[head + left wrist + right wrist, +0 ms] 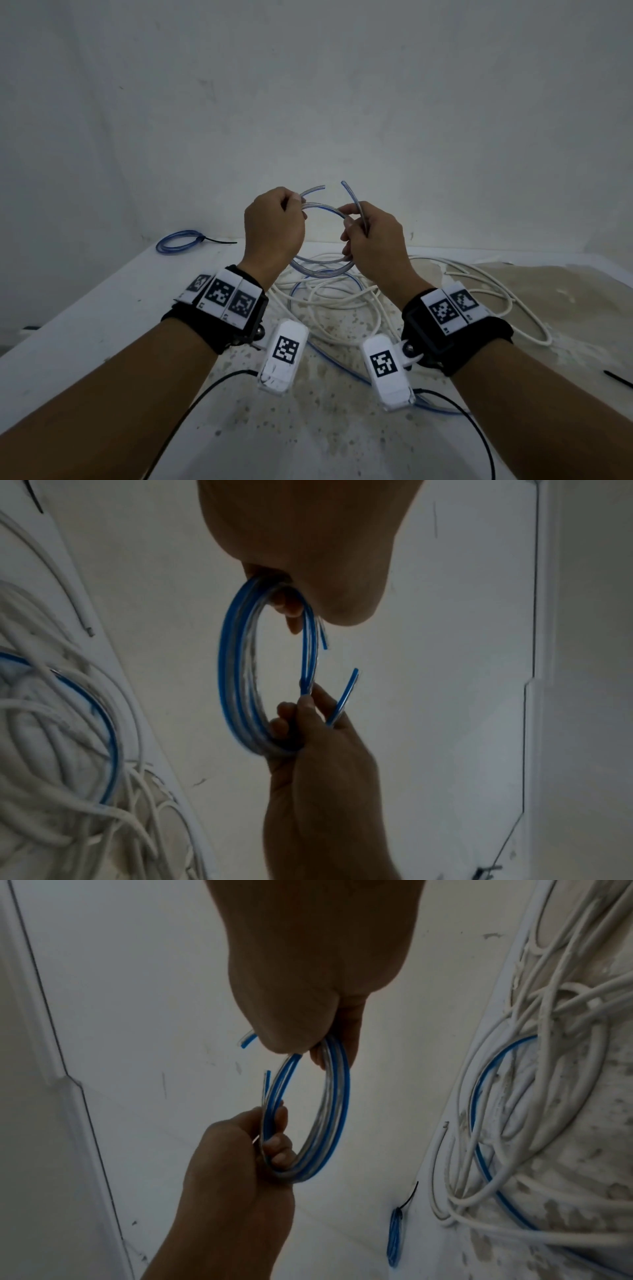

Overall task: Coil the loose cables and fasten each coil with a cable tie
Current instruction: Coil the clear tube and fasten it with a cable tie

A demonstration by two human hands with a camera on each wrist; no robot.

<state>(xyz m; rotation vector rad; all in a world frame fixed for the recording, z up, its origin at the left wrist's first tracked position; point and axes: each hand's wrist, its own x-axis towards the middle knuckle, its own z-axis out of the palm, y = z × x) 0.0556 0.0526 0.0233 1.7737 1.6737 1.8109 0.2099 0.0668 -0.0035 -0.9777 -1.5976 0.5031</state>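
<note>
Both hands hold a small coil of clear, blue-striped cable (pixel 320 208) in the air above the table (pixel 102 308). My left hand (pixel 291 205) grips the coil's left side, fingers curled through the ring. My right hand (pixel 352 224) pinches the right side. The two cut ends (pixel 344 184) stick up free beside the hands. In the left wrist view the coil (pixel 232 669) hangs between my left hand (pixel 291 610) above and my right hand (pixel 308 710) below. The right wrist view has the coil (pixel 339 1110) between right hand (pixel 329 1053) and left hand (pixel 274 1139).
A tied blue coil (pixel 178 240) with a black cable tie (pixel 221 242) lies at the table's far left. Loose white cables (pixel 342 301) and a loose blue-striped cable (pixel 335 366) sprawl under the hands. Another black tie (pixel 616 378) lies at the right edge. A wall stands behind.
</note>
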